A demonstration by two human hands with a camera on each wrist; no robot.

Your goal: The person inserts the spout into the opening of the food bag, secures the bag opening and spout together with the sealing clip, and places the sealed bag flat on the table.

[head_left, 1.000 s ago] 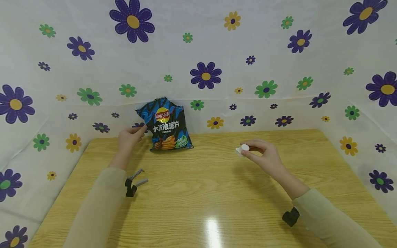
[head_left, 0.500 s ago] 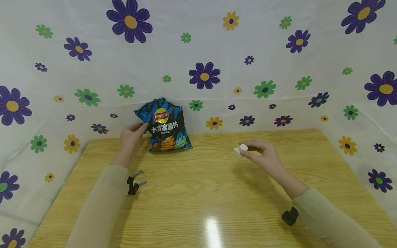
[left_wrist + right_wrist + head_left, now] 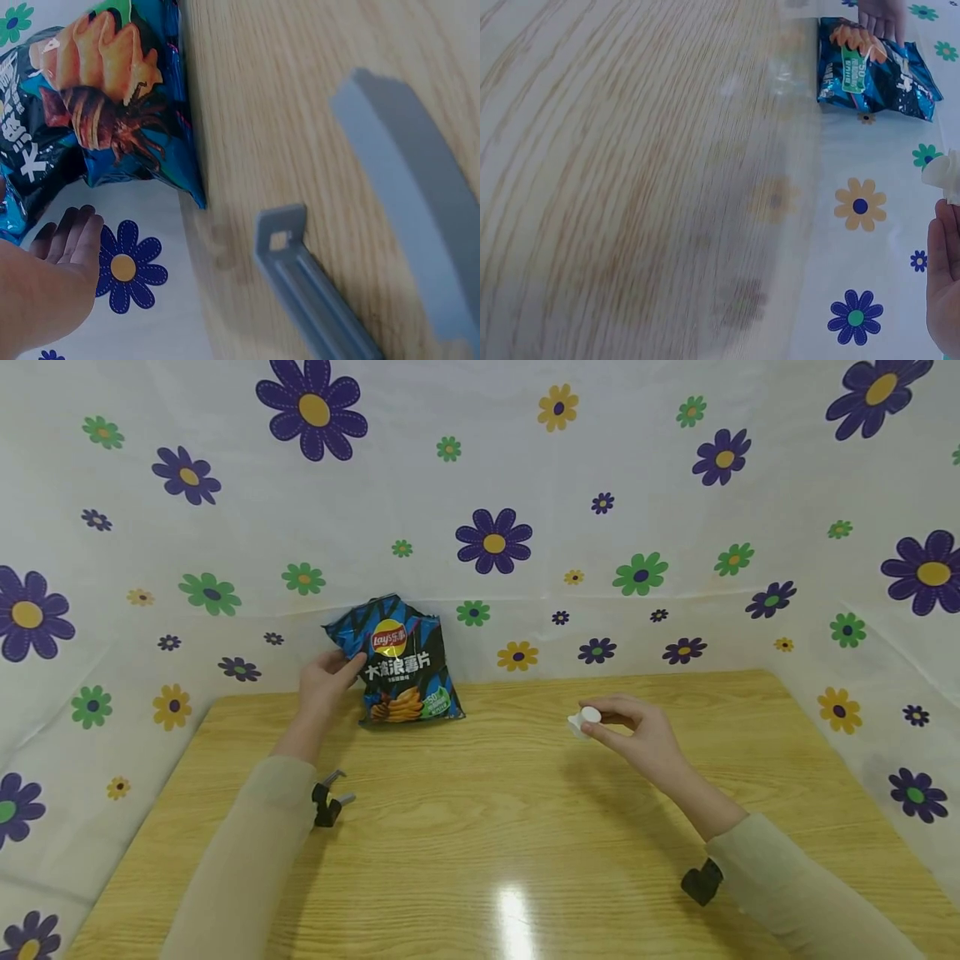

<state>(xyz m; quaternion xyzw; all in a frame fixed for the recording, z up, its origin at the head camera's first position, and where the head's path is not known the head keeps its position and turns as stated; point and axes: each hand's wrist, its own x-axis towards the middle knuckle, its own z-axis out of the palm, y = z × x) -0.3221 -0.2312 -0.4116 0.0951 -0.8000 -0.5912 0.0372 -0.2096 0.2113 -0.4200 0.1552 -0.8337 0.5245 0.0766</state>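
A blue and black bag of Lay's chips [image 3: 408, 664] stands upright at the back left of the table, its upper left corner creased. My left hand [image 3: 324, 683] is at the bag's left edge, with the thumb in front and the other fingers partly hidden behind it. In the left wrist view those fingers [image 3: 79, 232] extend beside the bag, fairly straight; the thumb is almost out of frame. Above the right part of the table, my right hand [image 3: 637, 735] pinches a small white thing [image 3: 590, 716] with a round disc and a paler flap between thumb and fingers.
The wooden table [image 3: 465, 827] has a white flowered cloth [image 3: 540, 627] behind it and at both sides. A black mount with two grey prongs [image 3: 328, 806] sits at the left wrist. Another black mount [image 3: 702, 882] hangs at the right wrist.
My left hand has moved slightly right, its thumb now further over the front of the bag. The bag and my right hand with the white thing stay nearly still.
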